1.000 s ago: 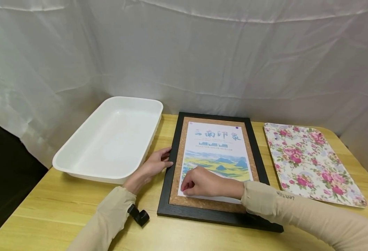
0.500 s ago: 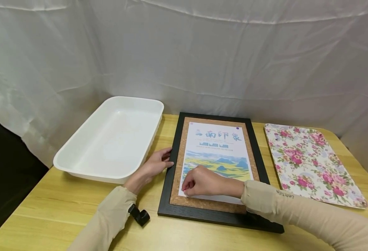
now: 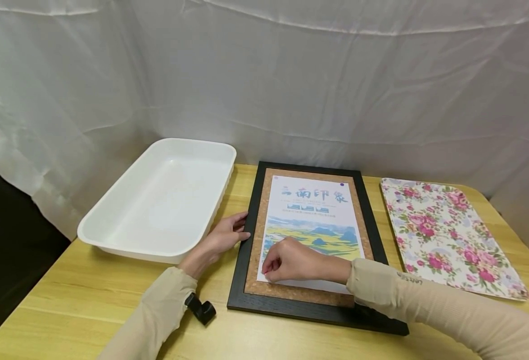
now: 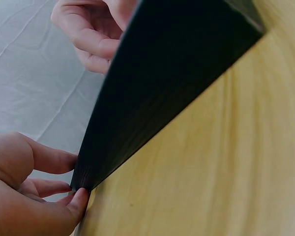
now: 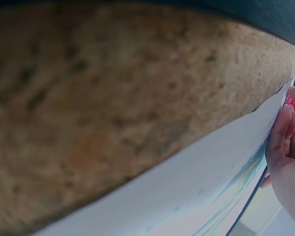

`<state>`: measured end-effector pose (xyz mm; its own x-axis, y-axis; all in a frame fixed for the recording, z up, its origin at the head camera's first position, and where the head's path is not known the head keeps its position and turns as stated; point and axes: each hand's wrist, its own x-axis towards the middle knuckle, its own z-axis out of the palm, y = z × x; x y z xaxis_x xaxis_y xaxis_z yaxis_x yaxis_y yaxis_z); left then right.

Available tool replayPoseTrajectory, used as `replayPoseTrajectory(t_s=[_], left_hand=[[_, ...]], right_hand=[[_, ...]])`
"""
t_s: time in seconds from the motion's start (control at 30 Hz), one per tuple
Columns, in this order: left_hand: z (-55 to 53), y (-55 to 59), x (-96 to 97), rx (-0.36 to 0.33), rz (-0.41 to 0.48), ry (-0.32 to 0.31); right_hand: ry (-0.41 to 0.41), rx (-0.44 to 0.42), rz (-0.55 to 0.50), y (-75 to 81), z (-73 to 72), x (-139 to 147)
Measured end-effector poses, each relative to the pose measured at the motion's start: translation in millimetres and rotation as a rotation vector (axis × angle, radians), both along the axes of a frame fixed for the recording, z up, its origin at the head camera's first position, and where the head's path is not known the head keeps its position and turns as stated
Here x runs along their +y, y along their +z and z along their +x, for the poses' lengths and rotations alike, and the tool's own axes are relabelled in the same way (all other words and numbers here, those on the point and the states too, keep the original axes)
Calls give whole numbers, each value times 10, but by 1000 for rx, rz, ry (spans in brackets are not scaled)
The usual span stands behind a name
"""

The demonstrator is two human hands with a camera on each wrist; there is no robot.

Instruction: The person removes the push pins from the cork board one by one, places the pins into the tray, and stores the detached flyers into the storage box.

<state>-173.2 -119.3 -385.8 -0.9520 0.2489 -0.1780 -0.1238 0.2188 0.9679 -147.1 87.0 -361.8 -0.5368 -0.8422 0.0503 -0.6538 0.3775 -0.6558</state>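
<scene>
A poster with a landscape print lies on a cork board in a black frame. At the poster's lower left corner my right hand pinches a small pink push pin between thumb and fingertips, its point hidden. My left hand rests against the frame's left side, fingertips and thumb touching the black edge, as the left wrist view also shows. A purple push pin sits in the poster's upper right corner, and a pale pink pin in its upper left.
A deep white tray stands left of the frame, close behind my left forearm. To the right lies a flower-patterned tray. A grey curtain hangs behind the wooden table.
Both hands keep their places, the right at the poster's lower left corner and the left at the frame's side. The view shifts very slightly.
</scene>
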Motion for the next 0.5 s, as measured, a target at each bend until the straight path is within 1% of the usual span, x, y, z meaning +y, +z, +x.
replayPoseTrajectory(t_s=[0.27, 0.5], left_hand=[[5, 3, -2, -3, -5, -1], [-2, 3, -5, -2, -4, 4]], right_hand=[[-16, -14, -1, -11, -11, 2], [-4, -9, -18, -20, -24, 5]])
